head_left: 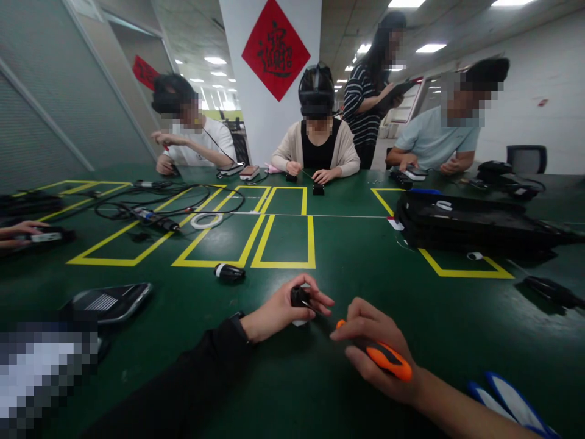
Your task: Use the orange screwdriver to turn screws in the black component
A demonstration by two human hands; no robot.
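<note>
My left hand (292,305) has its thumb and fingers closed around a small black cylindrical part (299,297), just above the green table. A bit of white shows under that part. To its right, my right hand (381,347) is wrapped round a screwdriver (389,361) with an orange and black handle. The tool's front end points toward the black part; whether its tip touches the part I cannot tell. A similar black part with a white band (229,272) lies on the table beyond my left wrist.
Yellow tape rectangles (283,264) mark the green table (274,390). Black cables (155,216) and a white coil (206,221) lie at left, near a dark device (112,303). A black bag (466,219) and blue-white gloves (514,402) are at right. Several people work across the table.
</note>
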